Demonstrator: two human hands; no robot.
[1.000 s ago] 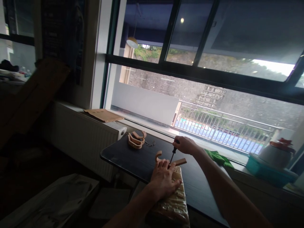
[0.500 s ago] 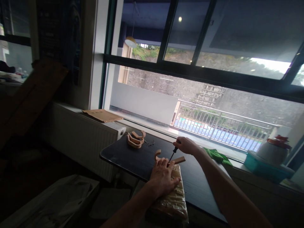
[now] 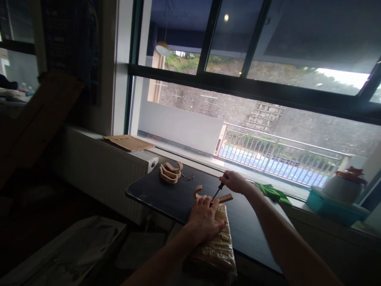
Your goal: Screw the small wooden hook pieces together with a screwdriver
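My right hand is closed around the dark handle of a screwdriver, whose shaft slants down to the left. Its tip ends by the fingertips of my left hand, against a curved wooden hook; the exact contact is hidden. Palm down, my left hand lies with spread fingers over a tape-wrapped block, its fingertips at the hook's middle. The hook's curled end shows left of the fingers and its straight end sticks out to the right.
More bent wooden hooks lie at the table's far left, beside several loose screws. A green cloth and a teal container are on the right by the window. A brown envelope rests on the sill above a radiator.
The screwdriver leans slightly more to the right at its handle, and my right hand stays closed on it. My left hand keeps its place on the block. The camera view shifts slightly.
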